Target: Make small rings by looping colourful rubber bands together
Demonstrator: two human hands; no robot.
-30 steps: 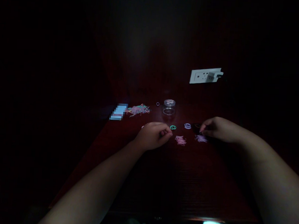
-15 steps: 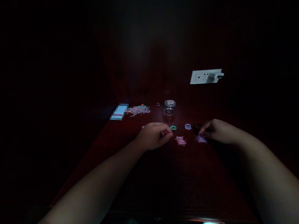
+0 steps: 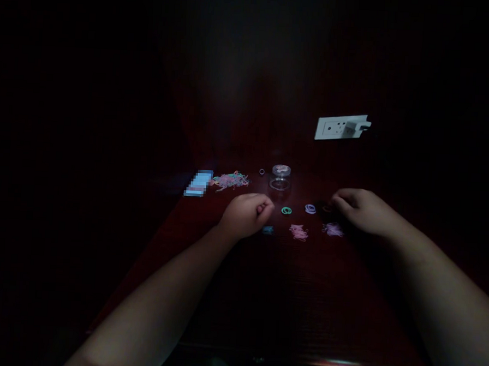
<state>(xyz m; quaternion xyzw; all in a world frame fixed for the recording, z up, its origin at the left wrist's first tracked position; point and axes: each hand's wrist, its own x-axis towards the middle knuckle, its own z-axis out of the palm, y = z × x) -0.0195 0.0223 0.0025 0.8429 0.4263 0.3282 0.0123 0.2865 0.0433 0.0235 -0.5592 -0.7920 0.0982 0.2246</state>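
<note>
My left hand [image 3: 246, 216] is closed above the table, left of the green rubber bands [image 3: 286, 211]; whatever its fingers may hold is hidden. Just below its fingertips lies a small blue pile of rubber bands [image 3: 268, 229]. My right hand [image 3: 360, 211] is also closed, fingertips pinched near a dim brownish band [image 3: 327, 208], and I cannot make out anything in it. Close by it are a purple pile of rubber bands [image 3: 333, 229] and a few lavender bands [image 3: 310, 209]. Between the hands sits a pink pile of rubber bands [image 3: 298, 232].
A clear lidded jar [image 3: 280, 179] stands at the back, a single small band [image 3: 262, 172] beside it. Further left are a mixed heap of bands [image 3: 231, 180] and a bright, blurred-out rectangle [image 3: 198, 183]. A wall socket [image 3: 341, 127] holds a plug. The room is dark.
My right hand has lifted away from the purple pile, slightly up and to the right. My left hand has shifted a little left, and the blue pile now shows.
</note>
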